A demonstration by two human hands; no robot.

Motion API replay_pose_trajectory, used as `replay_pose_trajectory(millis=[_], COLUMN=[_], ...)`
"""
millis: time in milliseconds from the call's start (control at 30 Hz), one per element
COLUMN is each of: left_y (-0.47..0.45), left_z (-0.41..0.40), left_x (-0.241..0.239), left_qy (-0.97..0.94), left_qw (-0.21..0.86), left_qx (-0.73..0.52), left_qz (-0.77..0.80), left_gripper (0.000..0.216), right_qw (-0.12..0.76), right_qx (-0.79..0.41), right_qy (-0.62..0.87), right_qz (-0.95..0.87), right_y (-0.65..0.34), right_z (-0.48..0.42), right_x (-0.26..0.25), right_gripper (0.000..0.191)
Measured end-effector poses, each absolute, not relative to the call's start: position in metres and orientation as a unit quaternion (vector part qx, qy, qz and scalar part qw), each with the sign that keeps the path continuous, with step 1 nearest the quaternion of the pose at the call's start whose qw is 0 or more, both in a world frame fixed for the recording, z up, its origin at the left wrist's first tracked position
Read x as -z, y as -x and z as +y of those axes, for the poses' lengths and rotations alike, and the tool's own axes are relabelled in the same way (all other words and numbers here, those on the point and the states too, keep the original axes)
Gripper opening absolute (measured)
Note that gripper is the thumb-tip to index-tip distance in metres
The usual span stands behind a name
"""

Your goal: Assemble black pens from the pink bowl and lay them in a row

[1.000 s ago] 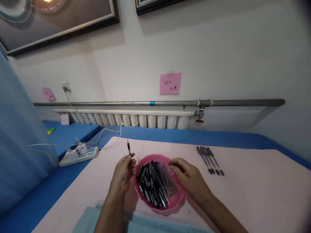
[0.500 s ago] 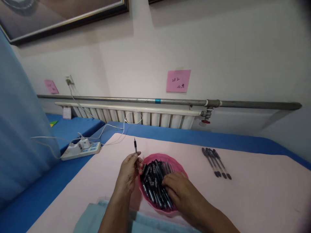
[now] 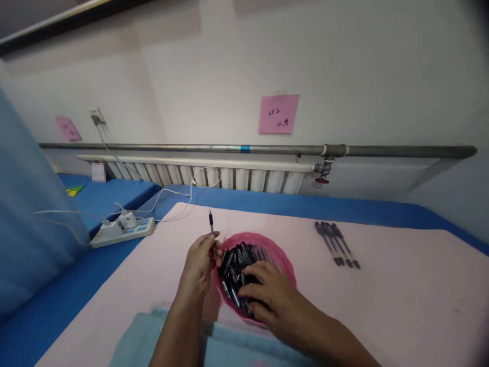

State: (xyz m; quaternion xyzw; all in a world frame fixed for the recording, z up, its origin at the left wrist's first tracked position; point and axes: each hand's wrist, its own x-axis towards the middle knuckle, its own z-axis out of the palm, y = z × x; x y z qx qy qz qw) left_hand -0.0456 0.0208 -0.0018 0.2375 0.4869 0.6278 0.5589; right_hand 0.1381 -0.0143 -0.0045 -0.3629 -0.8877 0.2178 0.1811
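Note:
An uncapped pen (image 3: pixel 211 220) with a black grip stands almost upright, tip upward, in my left hand (image 3: pixel 198 262), whose fingers are closed on its lower part. Just right of that hand is a pink scalloped basket (image 3: pixel 289 260). A heap of black pen caps (image 3: pixel 233 260) fills much of it, with clear pen barrels (image 3: pixel 262 252) at the back. My right hand (image 3: pixel 271 295) reaches over the basket from the right, fingers apart and bent down onto the heap. No item shows in its grip; the fingertips are partly hidden among the dark pieces.
Several capped pens (image 3: pixel 336 244) lie side by side on the pink sheet (image 3: pixel 401 285) at right. A power strip (image 3: pixel 124 234) with plugged-in chargers and white cables sits at left. Light blue cloth (image 3: pixel 141 336) lies at the front edge. Behind is a radiator (image 3: pixel 240 178).
My right hand has shifted left across the heap and its fingers have spread. My left hand still holds the pen upright. The view has tilted slightly downward.

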Motion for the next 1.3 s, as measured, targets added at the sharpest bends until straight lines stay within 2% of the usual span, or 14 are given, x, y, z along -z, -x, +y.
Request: replay_pose_trajectory(millis=[367, 667, 900, 1067, 1300], left_y=[0.045, 0.042, 0.039, 0.039, 0.037], left_z=[0.021, 0.022, 0.021, 0.022, 0.022], left_x=[0.005, 0.006, 0.006, 0.008, 0.007], left_qy=[-0.249, -0.250, -0.249, -0.256, -0.249], left_qw=[0.563, 0.566, 0.567, 0.573, 0.567], left_qx=[-0.621, -0.618, -0.612, -0.607, -0.610], left_qz=[0.486, 0.485, 0.491, 0.487, 0.494], left_gripper=[0.021, 0.021, 0.024, 0.027, 0.017], right_qw=[0.164, 0.169, 0.144, 0.145, 0.112], right_qx=[-0.163, -0.132, -0.176, -0.163, -0.156], right_qy=[0.405, 0.419, 0.364, 0.390, 0.399], right_qz=[-0.884, -0.882, -0.903, -0.895, -0.897], right_y=[-0.145, -0.147, -0.134, -0.139, -0.138], right_z=[-0.005, -0.004, -0.011, -0.007, -0.009], right_x=[0.007, 0.001, 0.008, 0.011, 0.010], right_gripper=[0.036, 0.025, 0.017, 0.017, 0.019])
